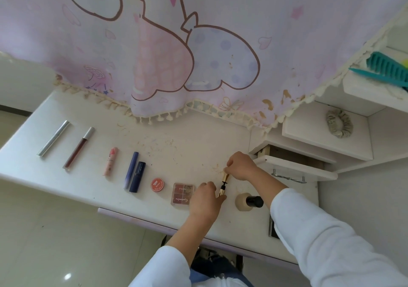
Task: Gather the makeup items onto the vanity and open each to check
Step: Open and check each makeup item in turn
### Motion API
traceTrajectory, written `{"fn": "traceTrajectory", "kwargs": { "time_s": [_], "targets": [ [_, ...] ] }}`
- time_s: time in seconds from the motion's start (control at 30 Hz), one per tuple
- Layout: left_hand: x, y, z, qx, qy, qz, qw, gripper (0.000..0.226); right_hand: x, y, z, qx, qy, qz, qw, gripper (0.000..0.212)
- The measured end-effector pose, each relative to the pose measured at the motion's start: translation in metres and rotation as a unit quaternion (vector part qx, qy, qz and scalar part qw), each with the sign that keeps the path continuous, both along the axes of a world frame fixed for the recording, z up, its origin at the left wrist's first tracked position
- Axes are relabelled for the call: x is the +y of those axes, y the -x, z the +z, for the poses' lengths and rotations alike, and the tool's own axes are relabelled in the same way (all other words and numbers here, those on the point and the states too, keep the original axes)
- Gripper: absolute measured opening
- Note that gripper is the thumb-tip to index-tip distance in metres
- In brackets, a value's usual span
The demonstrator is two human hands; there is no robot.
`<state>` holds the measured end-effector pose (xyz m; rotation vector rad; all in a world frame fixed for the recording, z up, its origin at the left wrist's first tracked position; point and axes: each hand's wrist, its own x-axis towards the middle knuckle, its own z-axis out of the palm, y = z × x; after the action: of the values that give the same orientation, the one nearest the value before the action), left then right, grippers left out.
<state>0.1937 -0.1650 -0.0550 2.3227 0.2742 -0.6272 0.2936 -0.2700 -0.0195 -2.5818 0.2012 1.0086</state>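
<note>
A gold tube point(223, 185) is pulled apart over the white vanity top point(176, 152). My left hand point(205, 200) grips its lower half, and my right hand point(240, 165) grips the upper gold piece; a thin black stem shows between the halves. Laid out to the left are a pink eyeshadow palette point(182, 192), a small orange round pot point(158, 184), a navy lipstick point(137, 176), a purple pencil tube point(131, 169), a pink tube point(110, 161), a dark red lip gloss point(78, 147) and a silver tube point(53, 137). A foundation bottle with a black cap point(248, 201) lies right of my hands.
A pink cartoon-print cloth with tassels point(187, 54) hangs over the back of the vanity. At the right a drawer point(293, 167) stands open. White shelves hold a grey scrunchie point(339, 123) and a teal comb point(384, 72). The floor lies to the left.
</note>
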Motion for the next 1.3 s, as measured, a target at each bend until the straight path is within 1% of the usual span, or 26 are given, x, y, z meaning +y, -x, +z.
{"fn": "traceTrajectory", "kwargs": {
  "time_s": [0.1,0.17,0.37,0.4,0.47,0.53,0.6,0.63,0.77,0.9,1.0,1.07,1.13,1.17,1.23,1.3],
  "targets": [
    [0.014,0.006,0.007,-0.04,0.004,0.051,0.998,0.039,0.005,-0.001,0.008,-0.03,-0.014,0.013,0.999,0.038],
    [0.026,0.012,0.011,-0.061,-0.006,0.09,0.994,0.036,0.013,0.001,0.014,-0.04,-0.022,0.025,0.999,0.038],
    [0.062,0.042,0.006,-0.093,0.027,0.202,0.975,0.02,0.045,0.023,0.01,-0.028,-0.037,0.073,0.996,0.033],
    [0.066,0.048,0.004,-0.099,0.035,0.222,0.969,0.017,0.05,0.028,0.006,-0.022,-0.033,0.091,0.995,0.035],
    [0.072,0.061,0.002,-0.096,0.06,0.267,0.957,0.016,0.059,0.042,-0.002,-0.004,-0.027,0.127,0.992,0.046],
    [0.077,0.07,-0.001,-0.078,0.088,0.298,0.947,0.026,0.066,0.057,-0.01,0.012,-0.027,0.151,0.988,0.062],
    [0.082,0.073,-0.004,-0.051,0.105,0.301,0.946,0.036,0.071,0.069,-0.015,0.019,-0.019,0.167,0.986,0.073],
    [0.084,0.073,-0.005,-0.037,0.11,0.293,0.949,0.039,0.072,0.074,-0.018,0.012,-0.012,0.173,0.985,0.074],
    [0.087,0.071,-0.011,-0.004,0.14,0.261,0.955,0.044,0.077,0.088,-0.025,-0.046,0.02,0.194,0.98,0.065],
    [0.089,0.069,-0.013,0.01,0.156,0.258,0.953,0.046,0.078,0.097,-0.03,-0.092,0.045,0.203,0.974,0.057],
    [0.091,0.07,-0.011,0.015,0.169,0.257,0.951,0.044,0.077,0.099,-0.031,-0.098,0.048,0.217,0.97,0.053],
    [0.094,0.069,-0.008,0.01,0.186,0.255,0.949,0.041,0.073,0.098,-0.028,-0.09,0.039,0.207,0.973,0.053],
    [0.096,0.066,-0.004,0.017,0.228,0.282,0.932,0.036,0.069,0.096,-0.022,-0.065,0.016,0.179,0.982,0.053],
    [0.097,0.063,-0.002,0.032,0.262,0.312,0.913,0.033,0.065,0.095,-0.019,-0.048,-0.007,0.154,0.987,0.052],
    [0.1,0.06,0.0,0.072,0.34,0.372,0.861,0.028,0.058,0.092,-0.012,-0.01,-0.066,0.095,0.993,0.047],
    [0.101,0.059,0.003,0.102,0.403,0.395,0.819,0.023,0.05,0.089,-0.005,0.021,-0.115,0.061,0.991,0.042]
  ]
}}
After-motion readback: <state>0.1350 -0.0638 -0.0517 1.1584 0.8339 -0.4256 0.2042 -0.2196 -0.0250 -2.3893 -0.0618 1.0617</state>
